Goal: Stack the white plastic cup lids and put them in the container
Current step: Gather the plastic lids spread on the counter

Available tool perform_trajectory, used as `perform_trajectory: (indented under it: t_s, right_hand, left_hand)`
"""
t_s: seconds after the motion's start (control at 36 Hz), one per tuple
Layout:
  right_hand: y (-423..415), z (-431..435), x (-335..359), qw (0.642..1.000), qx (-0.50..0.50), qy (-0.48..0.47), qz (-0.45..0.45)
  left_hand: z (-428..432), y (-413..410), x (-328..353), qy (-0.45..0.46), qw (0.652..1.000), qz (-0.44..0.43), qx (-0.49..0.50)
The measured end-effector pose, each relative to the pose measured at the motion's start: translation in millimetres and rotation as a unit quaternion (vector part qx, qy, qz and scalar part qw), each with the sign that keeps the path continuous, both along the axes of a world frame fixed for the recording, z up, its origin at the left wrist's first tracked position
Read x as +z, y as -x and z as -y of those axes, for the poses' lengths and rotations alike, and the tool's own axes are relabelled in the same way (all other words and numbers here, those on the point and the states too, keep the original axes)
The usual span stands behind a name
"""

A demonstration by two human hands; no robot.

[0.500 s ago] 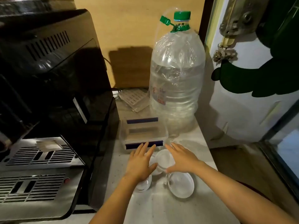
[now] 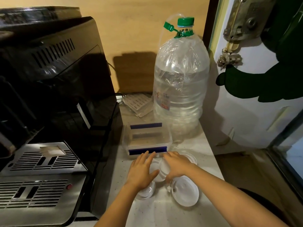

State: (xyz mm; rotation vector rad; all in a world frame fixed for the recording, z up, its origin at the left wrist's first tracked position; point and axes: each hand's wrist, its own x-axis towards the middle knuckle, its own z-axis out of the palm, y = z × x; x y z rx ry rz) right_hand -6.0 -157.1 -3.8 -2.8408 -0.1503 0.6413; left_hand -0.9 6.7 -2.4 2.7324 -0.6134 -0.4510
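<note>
Several white plastic cup lids lie on the pale counter in front of me. One lid (image 2: 185, 191) lies free at the near right, another (image 2: 146, 192) sticks out under my left wrist, and one (image 2: 191, 157) peeks out behind my right hand. My left hand (image 2: 141, 171) rests flat, fingers spread, over a lid (image 2: 155, 167). My right hand (image 2: 176, 165) curls over the lid (image 2: 164, 167) in the middle, thumb at its near edge; whether it grips it I cannot tell. The clear container (image 2: 147, 138) with blue clips stands open just beyond my fingertips.
A black coffee machine (image 2: 54, 95) with a metal drip tray (image 2: 42, 159) fills the left side. A large water bottle (image 2: 180, 82) with a green cap stands behind the container. The counter's right edge (image 2: 216, 161) drops off beside a white door.
Both hands have closed in slightly on the middle lids, and my right hand has curled lower over the centre lid. The view has also tilted a little.
</note>
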Motion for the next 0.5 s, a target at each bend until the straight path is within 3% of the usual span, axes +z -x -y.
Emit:
perform_trajectory:
  t_s: [0.31,0.42,0.5]
  right_hand:
    - [0.4,2.4,-2.6,1.0,-0.004,0.009,0.018]
    - [2.6,8.9,4.1,0.999,-0.004,-0.023,0.044]
    - [4.9,13.5,19.6,0.996,0.012,-0.047,0.075]
  left_hand:
    - [-1.5,-0.5,1.7,0.038,0.999,-0.018,0.033]
    - [-2.2,-3.6,1.8,0.123,0.99,-0.034,0.063]
    - [0.6,-5.2,7.2,0.229,0.964,-0.079,0.111]
